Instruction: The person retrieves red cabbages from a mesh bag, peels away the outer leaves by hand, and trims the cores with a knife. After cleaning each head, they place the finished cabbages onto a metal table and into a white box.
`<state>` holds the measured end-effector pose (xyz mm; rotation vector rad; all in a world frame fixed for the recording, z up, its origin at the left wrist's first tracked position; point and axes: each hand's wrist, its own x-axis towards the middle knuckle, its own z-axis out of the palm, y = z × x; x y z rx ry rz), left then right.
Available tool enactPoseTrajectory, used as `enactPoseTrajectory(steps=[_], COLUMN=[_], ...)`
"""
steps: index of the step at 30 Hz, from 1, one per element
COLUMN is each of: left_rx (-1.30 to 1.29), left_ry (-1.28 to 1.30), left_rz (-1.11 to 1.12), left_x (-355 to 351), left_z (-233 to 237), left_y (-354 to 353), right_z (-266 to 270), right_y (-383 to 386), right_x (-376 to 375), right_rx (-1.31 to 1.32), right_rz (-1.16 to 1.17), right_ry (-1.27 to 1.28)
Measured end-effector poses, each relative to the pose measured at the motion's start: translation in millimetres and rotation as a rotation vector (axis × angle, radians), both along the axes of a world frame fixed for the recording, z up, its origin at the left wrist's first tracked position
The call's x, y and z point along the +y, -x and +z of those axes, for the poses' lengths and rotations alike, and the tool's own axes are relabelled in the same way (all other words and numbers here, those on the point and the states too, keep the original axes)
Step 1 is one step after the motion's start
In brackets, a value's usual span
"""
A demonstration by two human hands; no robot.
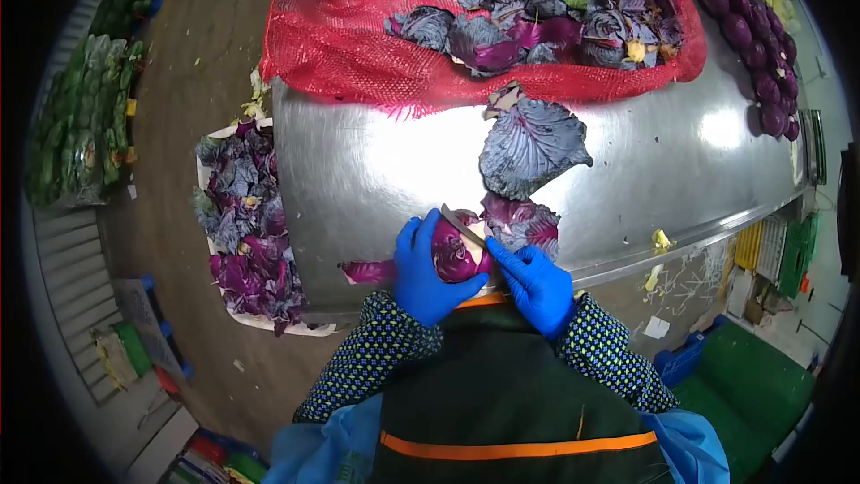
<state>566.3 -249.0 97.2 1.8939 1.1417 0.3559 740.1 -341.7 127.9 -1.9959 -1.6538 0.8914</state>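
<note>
A red cabbage (453,257) rests at the near edge of the metal table, its pale cut stem end facing up. My left hand (425,274), in a blue glove, is wrapped round the cabbage's left side. In my right hand (536,286), also gloved in blue, is a knife (462,226) with a curved blade, which lies across the pale stem end. The knife's handle is hidden in my fingers. Just beyond the right hand lies a loose purple leaf (527,226), and a large dark leaf (535,145) is farther back. A purple leaf piece (367,272) sits left of my left hand.
A red mesh sack (358,58) with cabbages and leaves covers the table's far side. Trimmed cabbages (757,45) line the far right edge. Left of the metal table (358,170) stands a white crate (235,315) heaped with leaves. Bagged green vegetables (85,116) stand farther left.
</note>
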Motion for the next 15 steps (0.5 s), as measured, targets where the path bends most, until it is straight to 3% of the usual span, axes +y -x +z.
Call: enactPoseTrajectory(steps=[4,6,8,10,12,13,15], left_rx=[0.061,0.075,0.019,-0.027,-0.163,-0.165,-0.427], left_ry=[-0.026,-0.044,-0.14,-0.079,-0.017,-0.03,0.125], left_rz=[0.013,0.026,-0.002,-0.018,-0.066,-0.059,-0.045], left_x=[-4.8,-7.5,-10.4,-5.5,3.9,6.5,14.5], left_z=[3.0,3.6,0.7,-3.4,-3.1,-5.8,4.3], left_y=[-8.0,-8.9,-3.6,1.4,5.3,9.9,16.0], right_z=[-6.6,-34.5,-62.0,-68.2,-52.3,-57.7,-65.5], right_y=[0.9,-5.5,-17.4,-8.2,-4.3,-14.0,-20.5], right_x=[9.5,15.4,20.2,16.6,35.6,42.4,47.8], right_rx=[0.03,0.173,0.087,0.048,0.886,0.994,0.754], right_rz=[-0.067,-0.245,-0.249,-0.251,-0.793,-0.883,-0.485], right_ry=[0.131,-0.038,-0.096,-0.136,0.372,0.362,0.071])
